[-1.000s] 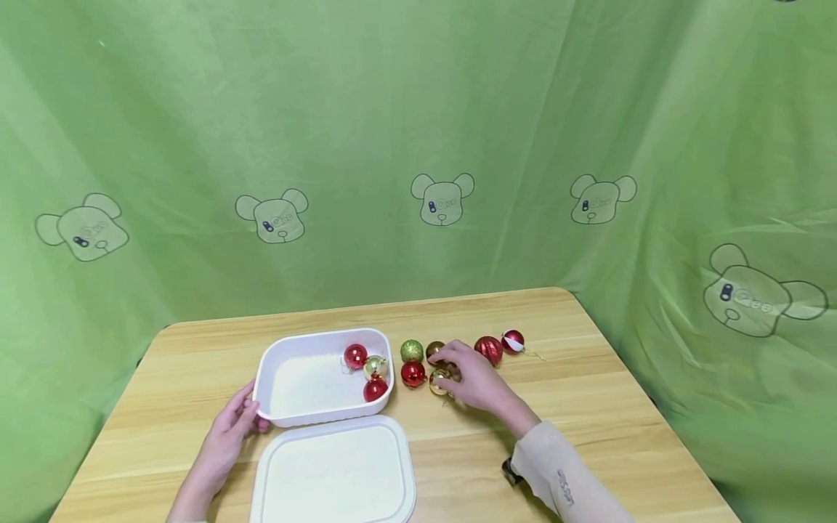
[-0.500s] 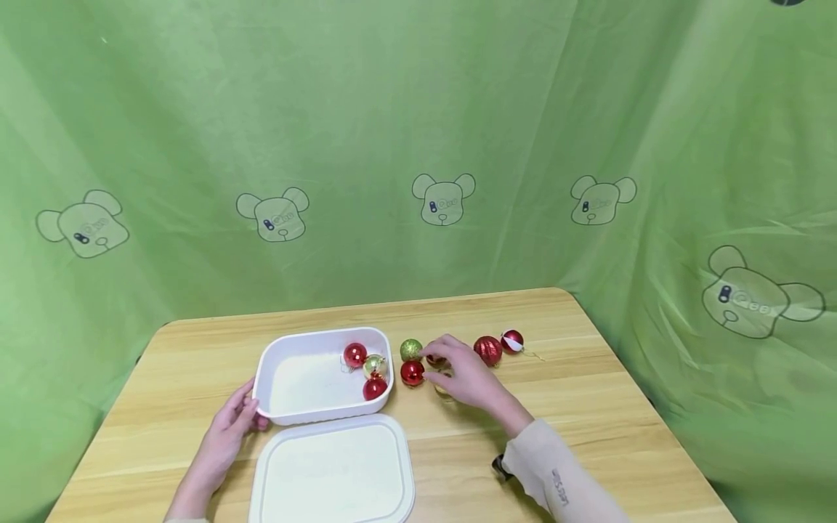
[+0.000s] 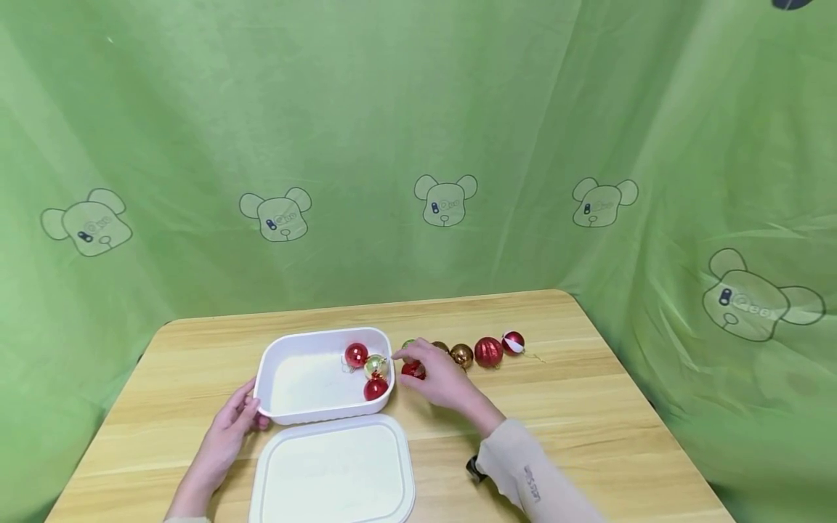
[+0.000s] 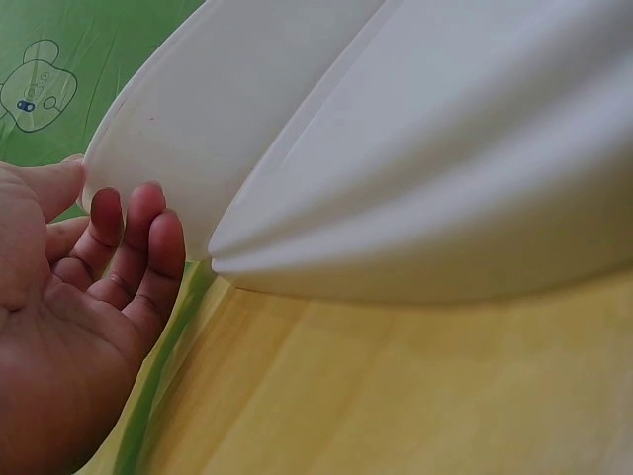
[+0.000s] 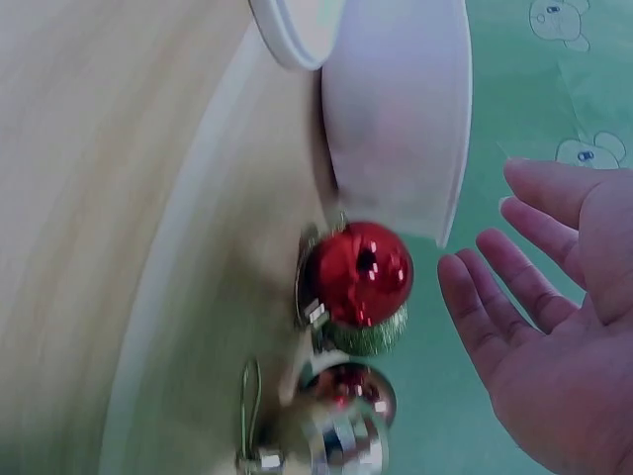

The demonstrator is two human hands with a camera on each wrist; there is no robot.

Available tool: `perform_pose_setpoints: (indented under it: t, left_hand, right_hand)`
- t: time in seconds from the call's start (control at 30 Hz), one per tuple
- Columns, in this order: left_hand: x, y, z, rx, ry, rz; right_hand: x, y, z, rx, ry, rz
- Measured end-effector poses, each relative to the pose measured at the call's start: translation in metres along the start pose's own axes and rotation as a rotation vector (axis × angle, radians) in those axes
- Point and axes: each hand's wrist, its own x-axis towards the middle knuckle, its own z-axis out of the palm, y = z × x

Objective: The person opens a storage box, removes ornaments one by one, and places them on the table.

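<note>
My left hand [image 3: 225, 428] holds the left front corner of a white plastic box [image 3: 301, 385], thumb by the rim and fingertips against the outer wall [image 4: 188, 129]. Inside, at the right end, lie two red Christmas balls [image 3: 356, 354] and a gold one [image 3: 375, 366]. My right hand [image 3: 441, 376] reaches over the balls beside the box, fingers spread and nothing between them in the right wrist view. Close to it are a shiny red ball [image 5: 358, 272], a green glitter ball [image 5: 366, 334], a brown ball [image 5: 348, 384] and a gold ball [image 5: 341, 440], which the hand hides in the head view.
A white lid [image 3: 333, 472] lies flat in front of the box. Farther right on the wooden table [image 3: 588, 407] are another brown ball [image 3: 461, 356], a ribbed red ball [image 3: 488, 352] and a red-and-white ball [image 3: 513, 342]. A green curtain [image 3: 366, 247] hangs behind.
My right hand has moved left from above the gold ball to over the red and green balls, by the box's right rim. The left hand stays at the box corner.
</note>
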Motion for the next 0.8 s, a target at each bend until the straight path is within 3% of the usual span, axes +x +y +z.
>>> perform_pose_setpoints:
  t: [0.2,0.5,0.8]
  left_hand:
    - [0.001,0.000,-0.001,0.005,-0.002,0.005]
    - [0.001,-0.003,-0.002,-0.008,-0.007,0.016]
    - [0.002,-0.002,0.000,-0.010,0.001,-0.006]
  right_hand:
    - [0.005,-0.011,0.012,0.000,-0.037,-0.006]
    - [0.015,-0.017,0.020,-0.038,-0.005,0.001]
    - [0.037,-0.022,0.029,-0.111,0.007,0.004]
